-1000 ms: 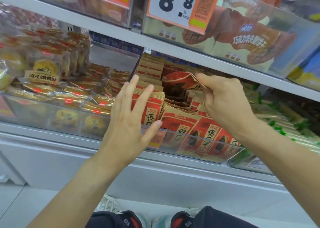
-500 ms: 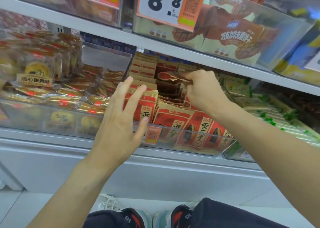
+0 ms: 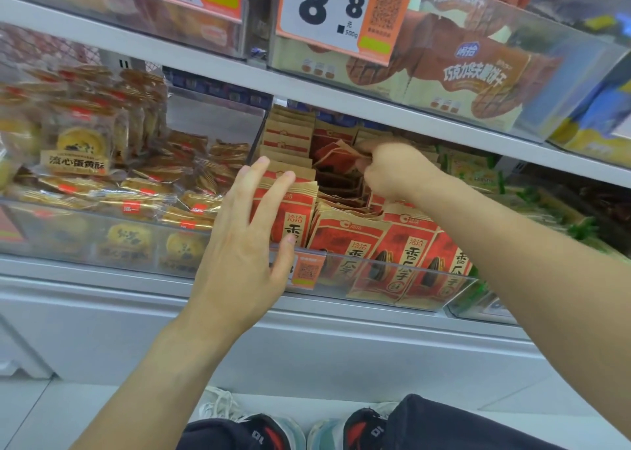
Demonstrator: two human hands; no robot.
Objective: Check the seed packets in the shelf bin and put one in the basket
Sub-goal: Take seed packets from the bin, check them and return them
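Right hand (image 3: 396,169) on seed packet (image 3: 336,154), bin (image 3: 392,280) mid-depth.

The clear-fronted shelf bin (image 3: 375,279) holds rows of red and tan seed packets (image 3: 345,241) standing upright. The left hand (image 3: 246,241) rests with straight, spread fingers against the packets at the bin's left end, its thumb at the bin's front lip. Deeper in the bin, the right hand (image 3: 396,169) pinches a crumpled red packet (image 3: 336,156) raised above the rows. Left of the bin lie yolk pastry packs (image 3: 78,149); above it hangs a price tag (image 3: 324,5).
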